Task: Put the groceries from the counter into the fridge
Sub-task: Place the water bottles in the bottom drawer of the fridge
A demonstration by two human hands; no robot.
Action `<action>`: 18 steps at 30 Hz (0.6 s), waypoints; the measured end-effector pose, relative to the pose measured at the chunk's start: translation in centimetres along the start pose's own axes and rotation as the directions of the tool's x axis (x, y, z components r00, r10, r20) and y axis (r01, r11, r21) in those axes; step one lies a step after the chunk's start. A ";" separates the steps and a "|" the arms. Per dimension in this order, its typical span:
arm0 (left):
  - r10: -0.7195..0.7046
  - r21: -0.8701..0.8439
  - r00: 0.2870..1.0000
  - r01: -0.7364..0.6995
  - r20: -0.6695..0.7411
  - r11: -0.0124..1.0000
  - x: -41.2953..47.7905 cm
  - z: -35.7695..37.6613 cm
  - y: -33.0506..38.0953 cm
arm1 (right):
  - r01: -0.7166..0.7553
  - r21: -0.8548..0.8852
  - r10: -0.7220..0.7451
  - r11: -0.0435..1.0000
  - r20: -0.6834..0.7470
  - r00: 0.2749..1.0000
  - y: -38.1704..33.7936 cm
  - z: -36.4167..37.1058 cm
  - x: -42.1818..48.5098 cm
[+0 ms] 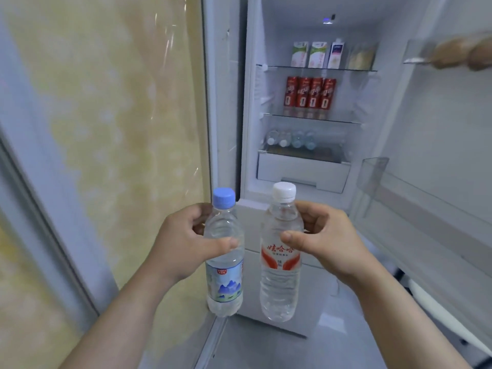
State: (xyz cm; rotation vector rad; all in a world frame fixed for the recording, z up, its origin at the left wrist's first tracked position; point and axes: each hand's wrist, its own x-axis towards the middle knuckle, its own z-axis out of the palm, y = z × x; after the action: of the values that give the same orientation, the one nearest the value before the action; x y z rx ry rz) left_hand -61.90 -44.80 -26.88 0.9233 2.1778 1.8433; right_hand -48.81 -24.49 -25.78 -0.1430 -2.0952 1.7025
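I stand in front of the open fridge [306, 166]. My left hand [186, 241] grips a clear water bottle with a blue cap [225, 278] and a mountain label, held upright. My right hand [327, 241] grips a second clear water bottle with a white cap [279, 286] and a red label, also upright. The two bottles hang side by side, a little apart, in front of the fridge's lower part.
Inside the fridge, cartons [316, 54] stand on the top shelf, red cans [310, 93] on the middle shelf and several water bottles [291, 139] lie on the lower shelf above a white drawer [300, 171]. The open door with bins [426, 198] is at right. A yellow patterned wall [106, 129] is at left.
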 end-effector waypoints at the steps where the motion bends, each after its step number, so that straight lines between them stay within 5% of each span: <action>1: 0.004 0.001 1.000 -0.004 0.015 1.000 0.7 0.7 0.0 | -0.003 0.002 0.003 1.000 -0.014 1.000 0.2 -0.7 0.2; 18: 0.088 -0.022 0.982 -0.085 0.169 0.996 12.8 11.9 0.9 | 0.007 -0.068 -0.017 0.998 -0.143 0.990 1.9 -13.0 6.0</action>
State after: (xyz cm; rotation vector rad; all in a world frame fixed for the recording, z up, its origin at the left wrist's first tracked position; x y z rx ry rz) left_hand -66.15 -27.91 -25.34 1.1442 2.0512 1.7431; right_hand -49.49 -10.12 -24.02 -0.2650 -2.0432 1.5663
